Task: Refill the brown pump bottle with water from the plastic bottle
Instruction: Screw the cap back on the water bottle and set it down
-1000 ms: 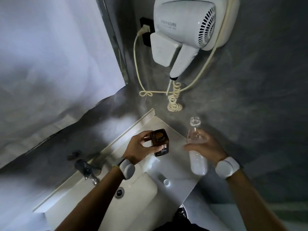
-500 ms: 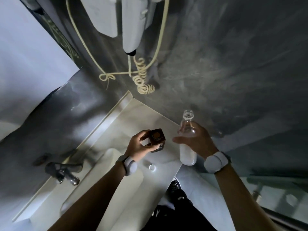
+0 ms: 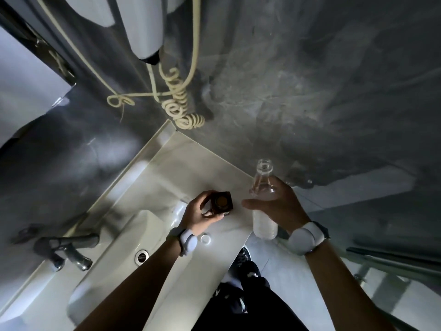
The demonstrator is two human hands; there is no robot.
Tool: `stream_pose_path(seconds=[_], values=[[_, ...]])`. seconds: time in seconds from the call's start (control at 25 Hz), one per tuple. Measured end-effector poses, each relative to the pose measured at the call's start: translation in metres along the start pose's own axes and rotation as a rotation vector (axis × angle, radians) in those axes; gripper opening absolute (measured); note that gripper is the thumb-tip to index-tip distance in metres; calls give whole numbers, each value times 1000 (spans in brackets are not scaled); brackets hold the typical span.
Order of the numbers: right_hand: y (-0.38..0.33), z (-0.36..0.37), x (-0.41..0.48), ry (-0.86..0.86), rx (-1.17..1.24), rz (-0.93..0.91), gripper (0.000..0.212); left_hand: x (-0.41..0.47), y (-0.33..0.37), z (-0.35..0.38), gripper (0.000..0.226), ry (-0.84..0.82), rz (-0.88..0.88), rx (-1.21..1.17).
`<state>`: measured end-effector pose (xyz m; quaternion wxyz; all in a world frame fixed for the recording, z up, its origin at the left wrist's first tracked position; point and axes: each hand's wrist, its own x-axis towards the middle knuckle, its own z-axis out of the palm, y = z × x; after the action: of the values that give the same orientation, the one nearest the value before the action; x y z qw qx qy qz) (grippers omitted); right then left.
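Note:
My left hand (image 3: 200, 213) grips the square brown bottle (image 3: 223, 203), which stands upright on the white vanity counter (image 3: 191, 163) with its mouth open and no pump on it. My right hand (image 3: 278, 206) holds the clear plastic bottle (image 3: 262, 187) around its middle, upright and uncapped, just right of the brown bottle at the counter's edge. Water fills the lower part of the plastic bottle. A small white cap (image 3: 205, 239) lies on the counter near my left wrist.
The sink basin (image 3: 119, 254) with its drain (image 3: 142, 256) lies left of my left arm, a metal faucet (image 3: 69, 249) beyond it. A wall hair dryer (image 3: 145, 27) with a coiled cord (image 3: 181, 103) hangs above. My shoe (image 3: 243, 259) is on the floor below.
The view has tilted downward, so the hair dryer has slid up and the floor shows. Both hands keep their hold; the two bottles sit slightly closer together.

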<state>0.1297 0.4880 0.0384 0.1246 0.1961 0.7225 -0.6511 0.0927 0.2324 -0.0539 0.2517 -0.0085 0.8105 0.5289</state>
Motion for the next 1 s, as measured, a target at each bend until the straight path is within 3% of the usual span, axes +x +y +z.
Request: stream_pose_path(seconds=[0.16, 0.32, 0.44, 0.64, 1.0], values=[[-5, 3, 8, -40, -11, -23, 44, -6, -6, 1, 65, 16, -27, -41], [-6, 13, 15, -50, -16, -54, 44, -14, -13, -6, 81, 28, -57, 94], [-6, 24, 18, -95, -40, -69, 41, -30, -26, -5, 86, 60, -173, 114], [0, 31, 18, -111, -46, -58, 44, -57, -55, 7, 55, 107, -259, 226], [3, 34, 9, -144, -69, -47, 44, -58, -75, 17, 16, 206, -140, 279]])
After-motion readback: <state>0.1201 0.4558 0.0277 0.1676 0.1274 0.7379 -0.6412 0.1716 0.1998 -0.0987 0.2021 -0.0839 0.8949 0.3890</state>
